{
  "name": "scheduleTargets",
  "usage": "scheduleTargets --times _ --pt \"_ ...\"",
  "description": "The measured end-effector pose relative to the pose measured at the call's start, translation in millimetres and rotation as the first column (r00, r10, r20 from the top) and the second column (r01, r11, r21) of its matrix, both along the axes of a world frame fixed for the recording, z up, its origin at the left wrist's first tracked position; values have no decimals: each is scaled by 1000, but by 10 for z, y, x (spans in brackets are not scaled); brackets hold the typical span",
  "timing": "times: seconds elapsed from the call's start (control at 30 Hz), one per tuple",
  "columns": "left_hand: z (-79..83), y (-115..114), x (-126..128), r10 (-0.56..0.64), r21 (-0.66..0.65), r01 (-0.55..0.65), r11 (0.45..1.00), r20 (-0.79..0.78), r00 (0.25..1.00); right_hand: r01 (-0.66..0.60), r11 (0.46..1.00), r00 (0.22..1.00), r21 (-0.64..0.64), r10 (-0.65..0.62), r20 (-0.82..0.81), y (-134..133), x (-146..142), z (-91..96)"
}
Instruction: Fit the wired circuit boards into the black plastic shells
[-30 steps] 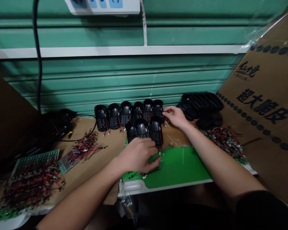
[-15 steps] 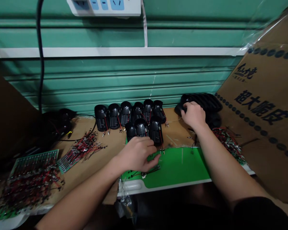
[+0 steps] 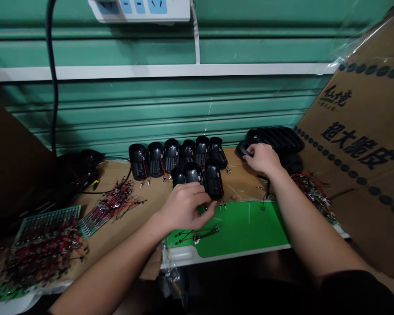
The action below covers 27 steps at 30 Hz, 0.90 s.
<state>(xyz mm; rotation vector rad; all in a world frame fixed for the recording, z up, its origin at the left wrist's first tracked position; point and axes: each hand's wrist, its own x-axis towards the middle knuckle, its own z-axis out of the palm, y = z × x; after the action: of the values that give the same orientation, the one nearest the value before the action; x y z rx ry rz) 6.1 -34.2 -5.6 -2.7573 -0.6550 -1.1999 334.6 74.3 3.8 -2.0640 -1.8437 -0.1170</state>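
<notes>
My right hand (image 3: 263, 159) grips the near end of a black ribbed casing (image 3: 249, 144) on the heap at the back right. My left hand (image 3: 185, 206) is curled at the front of a group of black plastic battery casings (image 3: 193, 174), with its fingers against them; I cannot tell whether it holds anything small. Red and black wires with metal tips trail from these casings. A small wired piece (image 3: 197, 236) lies on the green mat (image 3: 246, 227), just below my left fingers.
Bundles of red-and-black wired parts (image 3: 108, 205) and green strip boards (image 3: 46, 232) lie at the left of the cardboard-covered bench. More wires (image 3: 310, 192) sit at the right. Printed cardboard (image 3: 354, 144) rises on the right, and a green shutter stands behind.
My left hand has risen from the wired piece on the mat to the casings. My right hand has moved slightly down and left on the black heap.
</notes>
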Motion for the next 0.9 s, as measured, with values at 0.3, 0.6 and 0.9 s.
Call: scheduleTargets --times 0.3,0.6,0.9 --pt "37 -9 44 1 -105 20 994 188 982 -172 976 897 137 212 -388 -32 14 98" --pt "52 -14 115 263 -644 92 759 433 862 -228 782 477 580 608 -634 -535 -599 303" --pt "38 -3 119 230 -716 167 678 422 877 -645 614 208 455 714 -668 -1113 -1221 191"
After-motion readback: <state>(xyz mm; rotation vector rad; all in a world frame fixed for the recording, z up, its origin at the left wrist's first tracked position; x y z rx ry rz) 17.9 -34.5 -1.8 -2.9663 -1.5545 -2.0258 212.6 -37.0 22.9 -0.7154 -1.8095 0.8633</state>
